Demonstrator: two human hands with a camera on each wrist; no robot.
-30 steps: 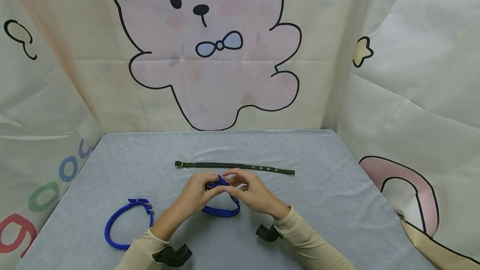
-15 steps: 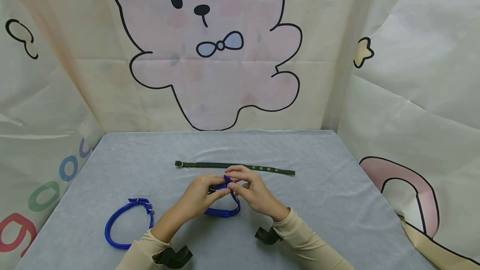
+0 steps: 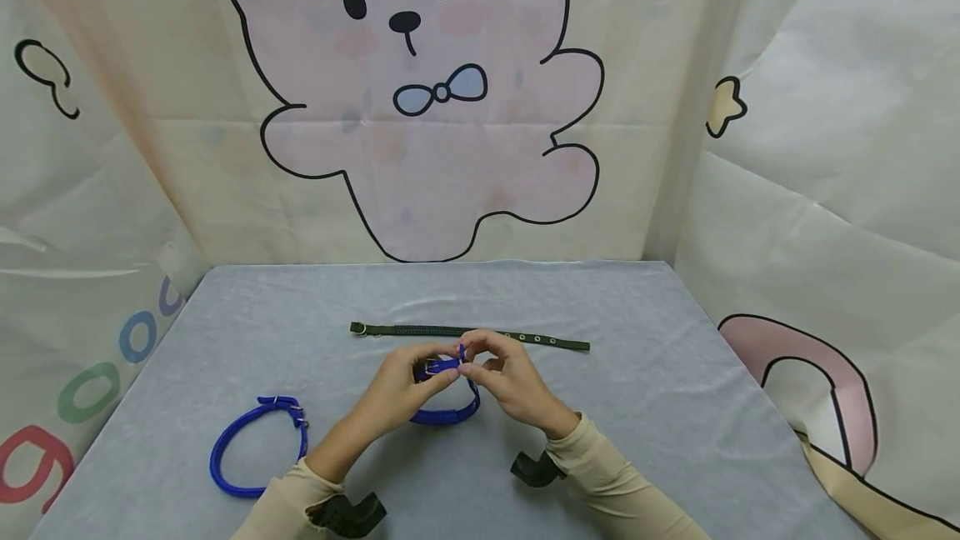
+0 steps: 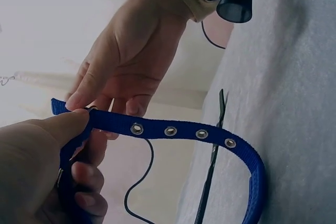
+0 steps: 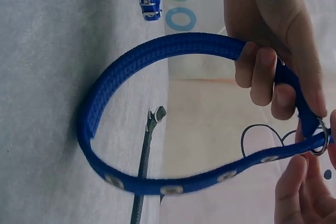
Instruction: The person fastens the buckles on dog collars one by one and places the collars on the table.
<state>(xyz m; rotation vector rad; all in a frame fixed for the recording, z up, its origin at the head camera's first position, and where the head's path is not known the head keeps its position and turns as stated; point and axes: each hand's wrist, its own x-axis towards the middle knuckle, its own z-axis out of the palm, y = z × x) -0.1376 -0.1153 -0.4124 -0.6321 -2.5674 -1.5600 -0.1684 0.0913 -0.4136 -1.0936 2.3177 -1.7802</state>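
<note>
Both hands hold a blue pet collar (image 3: 446,417) bent into a loop over the table. My left hand (image 3: 397,382) grips its buckle end, fingers curled round the webbing. The right hand (image 3: 513,382) pinches the strap near its tip, close against the left fingertips. In the right wrist view the strap passes through a metal ring (image 5: 321,139) between the hands. Several metal eyelets (image 4: 170,131) line the strap in the left wrist view. The lower part of the loop hangs close over the tabletop.
A second blue collar (image 3: 217,458), fastened in a loop, lies at the left, partly behind the left forearm. A dark green collar (image 3: 427,330) lies stretched out beyond the hands. Grey cloth covers the table (image 3: 652,407), with printed fabric walls (image 3: 825,215) around it.
The strap tip has shifted slightly right and now stands upright between the fingertips. More of the buckle end shows beside the left hand. The other two collars have stayed put.
</note>
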